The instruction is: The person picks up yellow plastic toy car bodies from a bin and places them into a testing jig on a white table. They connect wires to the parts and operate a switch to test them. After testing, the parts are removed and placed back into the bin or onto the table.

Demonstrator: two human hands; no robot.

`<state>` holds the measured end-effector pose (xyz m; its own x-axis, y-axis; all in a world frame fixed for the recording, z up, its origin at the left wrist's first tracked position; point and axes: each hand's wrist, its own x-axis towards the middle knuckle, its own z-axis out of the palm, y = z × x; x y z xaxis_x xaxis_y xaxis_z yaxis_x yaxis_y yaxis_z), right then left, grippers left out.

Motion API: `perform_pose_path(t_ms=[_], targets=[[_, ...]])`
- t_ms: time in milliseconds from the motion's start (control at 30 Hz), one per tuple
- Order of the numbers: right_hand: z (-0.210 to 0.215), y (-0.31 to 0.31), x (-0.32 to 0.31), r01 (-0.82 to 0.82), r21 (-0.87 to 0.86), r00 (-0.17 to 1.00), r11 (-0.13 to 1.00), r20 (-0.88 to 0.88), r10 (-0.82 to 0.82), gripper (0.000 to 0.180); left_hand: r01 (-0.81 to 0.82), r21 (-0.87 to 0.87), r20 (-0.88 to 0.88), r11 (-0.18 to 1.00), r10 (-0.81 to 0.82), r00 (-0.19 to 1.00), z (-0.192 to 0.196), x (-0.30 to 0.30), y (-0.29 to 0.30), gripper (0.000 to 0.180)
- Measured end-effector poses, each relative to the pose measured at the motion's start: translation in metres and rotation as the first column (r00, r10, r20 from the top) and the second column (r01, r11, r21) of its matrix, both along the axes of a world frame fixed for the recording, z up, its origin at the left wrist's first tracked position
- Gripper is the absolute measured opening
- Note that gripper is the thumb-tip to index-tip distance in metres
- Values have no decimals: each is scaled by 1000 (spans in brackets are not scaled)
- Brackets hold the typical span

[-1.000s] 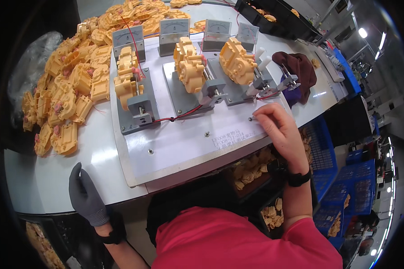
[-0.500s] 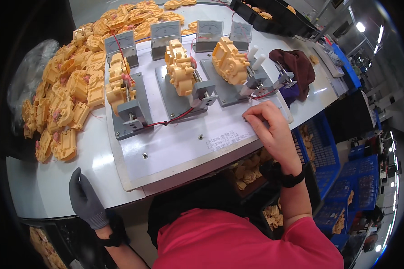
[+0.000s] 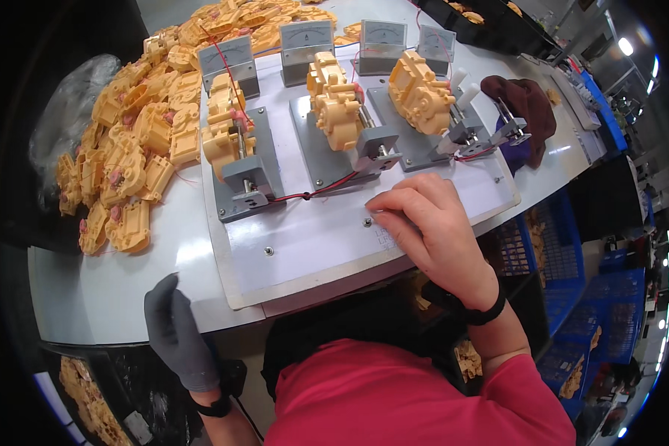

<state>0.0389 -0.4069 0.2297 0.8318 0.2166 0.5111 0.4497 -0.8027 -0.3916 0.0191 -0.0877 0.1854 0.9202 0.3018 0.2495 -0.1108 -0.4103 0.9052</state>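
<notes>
My bare right hand (image 3: 438, 234) is over the white board (image 3: 312, 260), its fingers bent and thumb close to the forefinger. Its fingertips are at a small toggle switch (image 3: 367, 222); whether they touch it I cannot tell. No held object shows in them. My left hand (image 3: 172, 331), in a grey glove, is at the table's front edge with fingers extended, holding nothing. On the board, yellow plastic gearbox housings sit on grey metal fixtures: a left one (image 3: 227, 126), a middle one (image 3: 334, 104) and a right one (image 3: 421, 93). Another toggle switch (image 3: 268, 251) is further left.
Analog panel meters, one of them the left meter (image 3: 229, 65), line the board's back. A large pile of yellow housings (image 3: 134, 141) covers the table's left. A dark cloth (image 3: 524, 111) lies at the right. Blue crates (image 3: 595, 305) and a black bin (image 3: 468, 33) stand around.
My right hand has moved left along the board to the middle toggle switch. The whole view has shifted slightly; my left hand stays by the table edge.
</notes>
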Motion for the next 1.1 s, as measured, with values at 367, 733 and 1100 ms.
perform_pose_path(t_ms=[367, 733, 1100], targets=[[5, -3, 4, -97, 57, 989, 994, -107, 103, 9, 302, 558, 69, 773, -406, 911, 36, 27, -65, 26], [-2, 4, 5, 5, 47, 997, 999, -77, -2, 14, 299, 541, 21, 786, -368, 929, 31, 29, -67, 26], [-2, 1, 6, -20, 54, 999, 998, -43, 23, 14, 254, 509, 88, 823, -343, 935, 26, 29, -70, 30]])
